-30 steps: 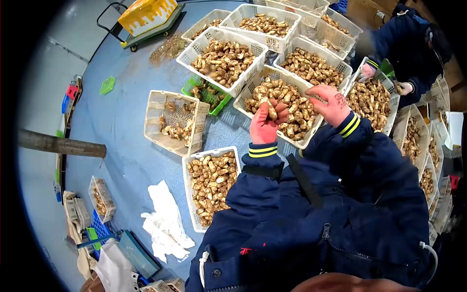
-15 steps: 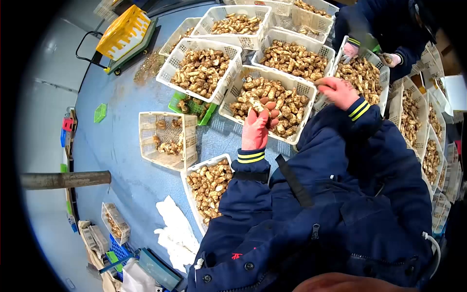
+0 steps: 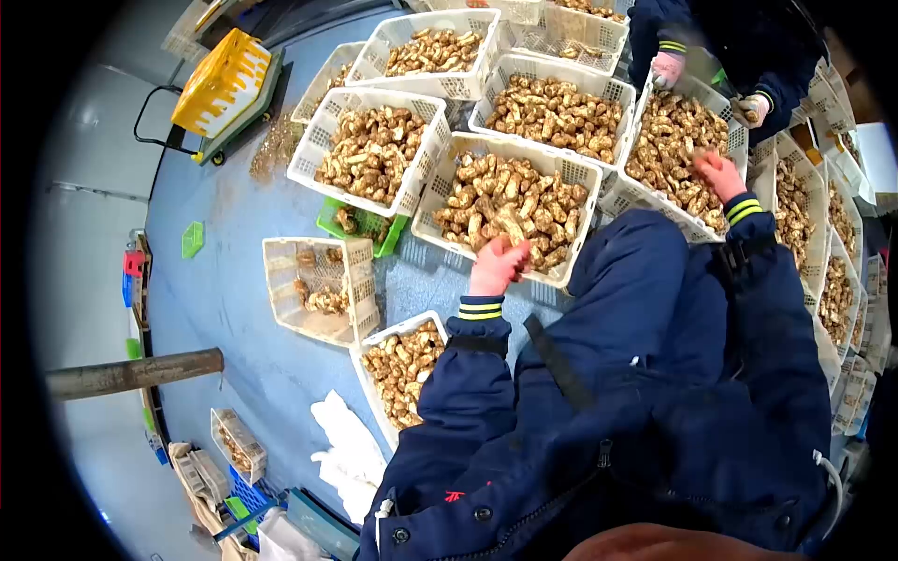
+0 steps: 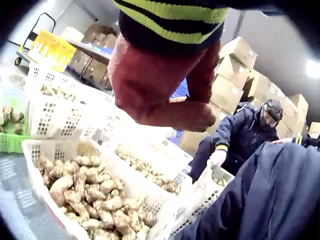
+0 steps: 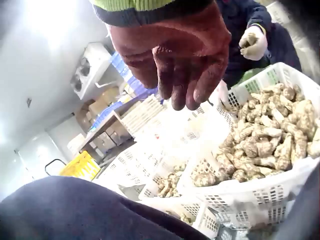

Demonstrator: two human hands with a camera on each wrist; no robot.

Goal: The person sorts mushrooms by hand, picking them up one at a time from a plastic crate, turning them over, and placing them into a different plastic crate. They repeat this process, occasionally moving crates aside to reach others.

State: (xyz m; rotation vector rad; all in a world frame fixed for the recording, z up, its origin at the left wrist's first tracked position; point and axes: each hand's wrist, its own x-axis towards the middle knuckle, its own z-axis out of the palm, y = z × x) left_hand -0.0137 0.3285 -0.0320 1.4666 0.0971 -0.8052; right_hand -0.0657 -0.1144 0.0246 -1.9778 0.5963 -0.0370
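My left hand point(image 3: 500, 266) hovers at the front rim of a white basket point(image 3: 428, 220) heaped with brown-and-cream mushrooms point(image 3: 547, 210). A pale mushroom point(image 3: 511, 224) lies on the heap just beyond its fingers. In the left wrist view the fingers point(image 4: 172, 116) bend loosely, with nothing seen in them. Over the white basket to the right point(image 3: 629, 192) is my right hand point(image 3: 718, 176), close above its mushrooms point(image 3: 678, 140). Seen from the right wrist, the fingers point(image 5: 177, 90) hang relaxed and hold nothing visible.
Another person point(image 4: 250, 132) in gloves works at the right basket's far side. More mushroom baskets point(image 3: 369, 154) stand behind and left. A tipped basket point(image 3: 313, 323), a green crate point(image 3: 379, 245) and white cloth point(image 3: 346, 458) lie on the blue floor. A yellow crate point(image 3: 220, 84) sits on a trolley.
My right hand has moved right, over the right basket, and the brown thing at its fingertips is gone. My left hand has let go of the mushroom and drawn slightly back. The view has shifted.
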